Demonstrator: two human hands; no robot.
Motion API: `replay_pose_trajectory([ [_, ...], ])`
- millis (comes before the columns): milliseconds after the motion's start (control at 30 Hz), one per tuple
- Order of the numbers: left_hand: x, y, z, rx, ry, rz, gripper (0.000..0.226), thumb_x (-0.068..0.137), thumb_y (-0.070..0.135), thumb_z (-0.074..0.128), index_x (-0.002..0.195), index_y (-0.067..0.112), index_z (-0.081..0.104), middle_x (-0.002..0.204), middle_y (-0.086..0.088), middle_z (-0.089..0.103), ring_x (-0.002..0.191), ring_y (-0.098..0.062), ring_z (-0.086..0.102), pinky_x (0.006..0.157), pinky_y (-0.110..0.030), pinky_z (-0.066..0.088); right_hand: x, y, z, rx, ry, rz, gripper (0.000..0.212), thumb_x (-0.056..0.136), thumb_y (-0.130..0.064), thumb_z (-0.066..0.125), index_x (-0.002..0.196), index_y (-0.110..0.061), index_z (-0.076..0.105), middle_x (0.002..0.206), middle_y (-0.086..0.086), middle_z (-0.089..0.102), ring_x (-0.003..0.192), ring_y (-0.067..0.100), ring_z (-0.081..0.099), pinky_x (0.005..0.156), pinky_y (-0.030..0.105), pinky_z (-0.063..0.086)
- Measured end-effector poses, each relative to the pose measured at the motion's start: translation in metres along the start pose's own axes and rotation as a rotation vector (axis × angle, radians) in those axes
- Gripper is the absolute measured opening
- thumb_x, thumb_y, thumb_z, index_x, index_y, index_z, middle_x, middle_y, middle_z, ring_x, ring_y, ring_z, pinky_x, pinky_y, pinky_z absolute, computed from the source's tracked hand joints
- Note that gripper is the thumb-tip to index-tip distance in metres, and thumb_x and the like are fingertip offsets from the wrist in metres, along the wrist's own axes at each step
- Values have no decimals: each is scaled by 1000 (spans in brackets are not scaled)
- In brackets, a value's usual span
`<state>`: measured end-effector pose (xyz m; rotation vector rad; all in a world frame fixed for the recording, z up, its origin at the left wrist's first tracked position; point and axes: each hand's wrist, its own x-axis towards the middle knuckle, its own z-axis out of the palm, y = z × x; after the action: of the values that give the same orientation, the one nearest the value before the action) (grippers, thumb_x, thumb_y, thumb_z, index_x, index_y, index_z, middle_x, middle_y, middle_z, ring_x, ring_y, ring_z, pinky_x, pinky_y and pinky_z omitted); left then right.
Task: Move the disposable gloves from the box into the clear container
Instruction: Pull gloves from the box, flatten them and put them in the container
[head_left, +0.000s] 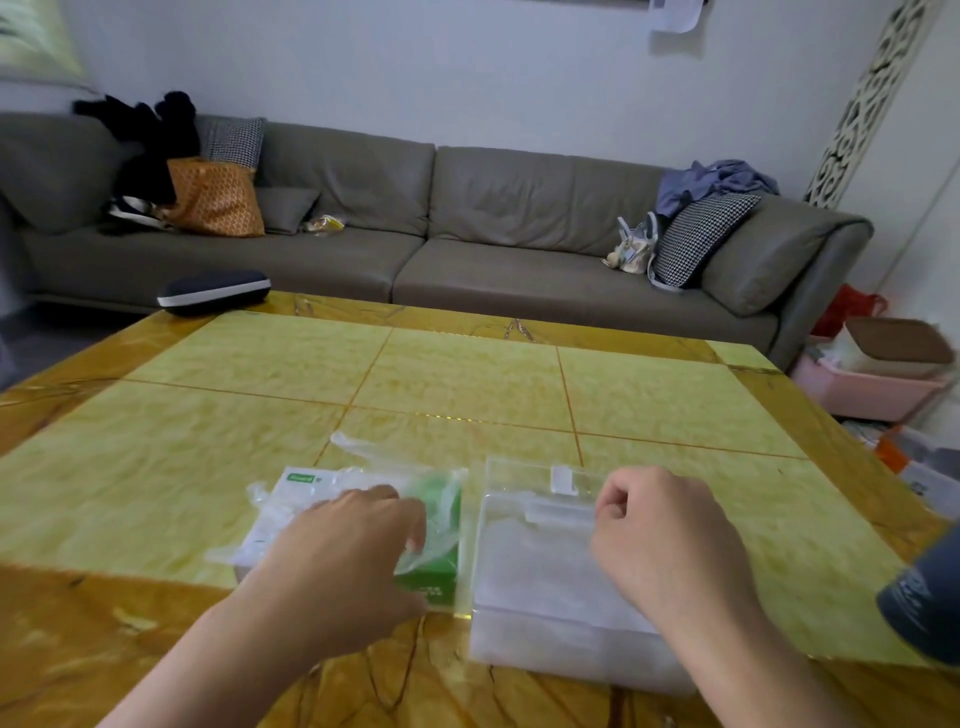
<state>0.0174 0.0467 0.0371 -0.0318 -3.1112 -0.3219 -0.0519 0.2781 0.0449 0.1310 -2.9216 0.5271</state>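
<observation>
Pulling gloves (363, 483) out of the box (431, 571) looks to be the step in hand — the left hand (353, 551) lies over the top of the box with its fingers (415, 530) curled down onto a fold of thin clear film, apparently pinching it. The right hand (660, 545) hovers over the container (540, 587) with its fingers curled loosely inward; whether they grip anything I cannot tell.

Box and container stand just beside each other near the table's (467, 374) near edge, the box on the left. The container's hinged lid seems to stand open at its far side.

Next, by my judgement, the left hand must lift the pinched film clear of the box and carry it right, over the container's rim, while the other hand steadies the container or presses the stack down. The film is limp and clingy, so several gloves may come up together or trail back.

The gloves are crumpled, transparent, nearly colourless — a loose mass spilling out of the box top toward the far side, the green carton showing through them. The container already looks cloudy inside, perhaps holding some.
</observation>
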Motion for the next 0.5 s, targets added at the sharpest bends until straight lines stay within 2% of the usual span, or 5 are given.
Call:
replay_pose_trajectory([
  [67,3,-5,4,-74,96,-29,5,94,42,59,96,38,63,102,23,62,95,2,59,82,-22,53,1,-1,2,26,17,-23,23,81,-6,55,68,-24,63,55,-6,62,50,14,60,42,26,40],
  [233,6,-7,-9,-489,300,10,11,96,31,65,89,37,71,82,25,72,82,5,68,75,-21,59,1,-6,11,197,45,-101,23,86,-8,57,80,-28,68,67,-10,67,58,8,62,48,28,47],
  [333,1,-1,-28,-941,388,29,12,95,11,62,95,15,73,84,3,77,77,-11,73,73,-23,60,0,-11,13,514,-5,-135,31,89,-3,59,90,-32,67,86,-15,71,82,0,67,70,21,54],
  [400,0,-1,-36,-1292,413,26,15,94,7,59,94,-1,72,81,-13,75,74,-26,73,68,-28,62,0,-13,10,723,-86,-141,30,89,-5,63,99,-32,67,98,-14,71,97,0,68,80,21,53],
  [500,1,-3,-38,-1609,346,10,29,92,12,58,95,-16,61,78,-26,64,63,-32,63,59,-33,59,-1,-13,5,1092,-279,-153,36,83,-29,69,119,-30,67,121,-19,69,121,-3,61,93,25,47],
])
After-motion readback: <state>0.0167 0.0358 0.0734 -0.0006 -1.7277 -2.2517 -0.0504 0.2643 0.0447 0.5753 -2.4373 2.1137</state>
